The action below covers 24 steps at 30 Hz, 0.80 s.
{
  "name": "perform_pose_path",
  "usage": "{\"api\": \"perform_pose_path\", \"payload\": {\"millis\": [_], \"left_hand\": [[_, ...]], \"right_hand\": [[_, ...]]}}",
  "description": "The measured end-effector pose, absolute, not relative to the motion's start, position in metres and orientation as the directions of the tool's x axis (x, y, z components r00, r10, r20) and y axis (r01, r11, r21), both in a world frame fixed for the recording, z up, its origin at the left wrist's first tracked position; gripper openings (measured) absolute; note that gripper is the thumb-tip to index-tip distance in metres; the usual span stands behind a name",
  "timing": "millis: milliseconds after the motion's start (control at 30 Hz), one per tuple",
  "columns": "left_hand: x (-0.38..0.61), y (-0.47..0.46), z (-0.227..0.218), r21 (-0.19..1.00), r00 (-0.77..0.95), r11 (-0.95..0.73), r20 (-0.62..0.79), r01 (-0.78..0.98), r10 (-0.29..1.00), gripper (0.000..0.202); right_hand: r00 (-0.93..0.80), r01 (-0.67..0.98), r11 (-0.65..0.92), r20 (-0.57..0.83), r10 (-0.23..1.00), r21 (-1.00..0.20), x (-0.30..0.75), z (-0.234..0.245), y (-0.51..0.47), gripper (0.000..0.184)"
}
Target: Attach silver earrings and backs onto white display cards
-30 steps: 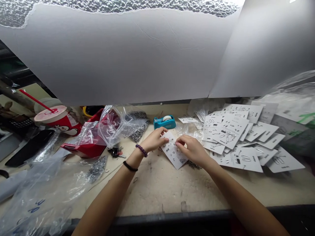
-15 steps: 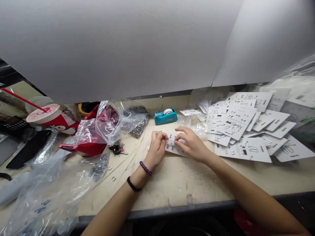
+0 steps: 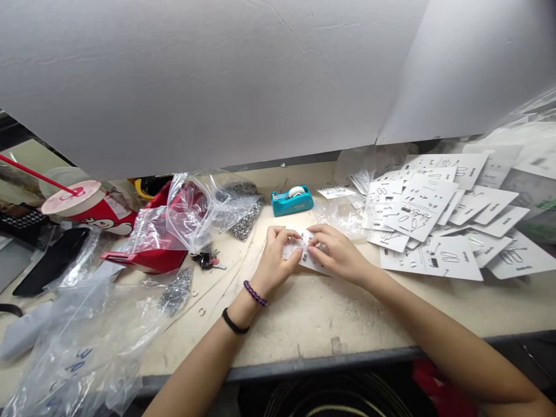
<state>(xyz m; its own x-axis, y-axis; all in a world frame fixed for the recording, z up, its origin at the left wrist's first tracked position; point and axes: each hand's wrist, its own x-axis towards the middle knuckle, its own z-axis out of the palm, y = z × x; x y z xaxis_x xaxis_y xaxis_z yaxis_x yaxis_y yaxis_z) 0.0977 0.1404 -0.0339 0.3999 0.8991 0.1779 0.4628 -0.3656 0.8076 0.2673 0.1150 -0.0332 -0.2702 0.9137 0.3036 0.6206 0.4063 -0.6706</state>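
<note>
Two bare hands, the left hand (image 3: 278, 258) and the right hand (image 3: 336, 253), close on a small white printed card (image 3: 313, 266) that lies almost flat on a pale, scuffed workbench (image 3: 304, 324). Both hands are curled, their fingertips pinching the card from either side and covering much of it. A purple beaded bracelet (image 3: 255, 293) and a black wristband (image 3: 234, 321) circle the left wrist. Directly beyond the card sits a teal tape dispenser (image 3: 292, 201), and a crumpled clear plastic bag (image 3: 337, 217) lies just beyond the right hand. To the right of the card spreads a loose heap of similar printed cards (image 3: 417, 211). To its left are a clear bag of small silver metal pieces (image 3: 245, 217), a set of keys (image 3: 206, 260), and a red plastic scoop (image 3: 147, 260). Farther left stands a red paper cup (image 3: 104, 220) with a pink lid and straw.
</note>
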Motion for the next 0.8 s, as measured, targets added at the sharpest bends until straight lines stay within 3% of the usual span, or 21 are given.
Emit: {"api": "perform_pose_path", "payload": {"millis": [200,400,800], "left_hand": [[0.098,0.141,-0.032,0.813,0.39,-0.36,0.181,0.457,0.903,0.01],[0.093,0.144,-0.031,0.77,0.451,-0.418,0.191,0.482,0.872,0.018],[0.087,0.146,-0.019,0.715,0.525,-0.463,0.158,0.523,0.836,0.013]], "right_hand": [[-0.28,0.615,0.428,0.323,0.904,-0.663,0.268,-0.035,0.115,0.01],[-0.303,0.616,0.463,0.351,0.886,-0.637,0.267,-0.036,0.114,0.01],[-0.315,0.63,0.469,0.348,0.883,-0.619,0.267,-0.037,0.112,0.008]]}}
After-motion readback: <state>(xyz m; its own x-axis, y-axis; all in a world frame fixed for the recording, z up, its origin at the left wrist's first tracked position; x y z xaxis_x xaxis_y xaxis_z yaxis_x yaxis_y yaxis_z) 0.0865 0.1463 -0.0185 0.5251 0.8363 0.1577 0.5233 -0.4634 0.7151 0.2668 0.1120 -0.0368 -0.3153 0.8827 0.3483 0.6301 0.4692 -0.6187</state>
